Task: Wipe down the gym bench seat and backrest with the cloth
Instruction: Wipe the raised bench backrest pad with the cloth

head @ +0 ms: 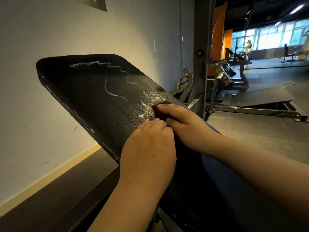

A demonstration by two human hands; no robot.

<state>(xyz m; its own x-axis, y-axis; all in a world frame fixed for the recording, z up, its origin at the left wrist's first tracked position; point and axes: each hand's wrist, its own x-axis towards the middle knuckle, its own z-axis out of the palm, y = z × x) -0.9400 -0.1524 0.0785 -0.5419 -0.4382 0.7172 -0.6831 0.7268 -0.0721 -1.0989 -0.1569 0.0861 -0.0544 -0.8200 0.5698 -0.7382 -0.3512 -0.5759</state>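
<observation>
1. Wall (pixel 41 81): pale and scuffed, filling the left side. The lower edge of a poster (pixel 93 2) shows at the top. A light skirting strip (pixel 50 174) runs along the base, above the dark floor (pixel 50 206).

2. Backrest (pixel 87 91): black pebbled padding, set at an incline. Its top end is toward the wall and its lower end toward the person. White streaks (pixel 115 95) wander across the upper and middle surface in thin wavy lines, with some white flecks on its near-left edge.

3. Left hand (pixel 148 146): lies palm down on the lower part of the backrest. The fingers are close together and only gently bent, with the tips on the padding just beside the right hand. It holds nothing that can be seen.

4. Cloth (pixel 163 104): small, dark reddish-brown and bunched. It lies on the backrest near the pad's right edge, at the lower end of the streaks. Most of it is covered by the right hand.

5. Right hand (pixel 182 121): fingers stretched out and held together, pressing flat on top of the cloth.

6. Blue trouser leg (pixel 222 178): under the right forearm.

7. Steel post (pixel 199 47): upright, just behind the backrest's right edge.

8. Grey machine (pixel 224 74) and low ramp (pixel 265 96): on the floor farther right.

9. Bright windows (pixel 270 37): along the far wall, with a distant person (pixel 248 47) in front, too small to detail.
</observation>
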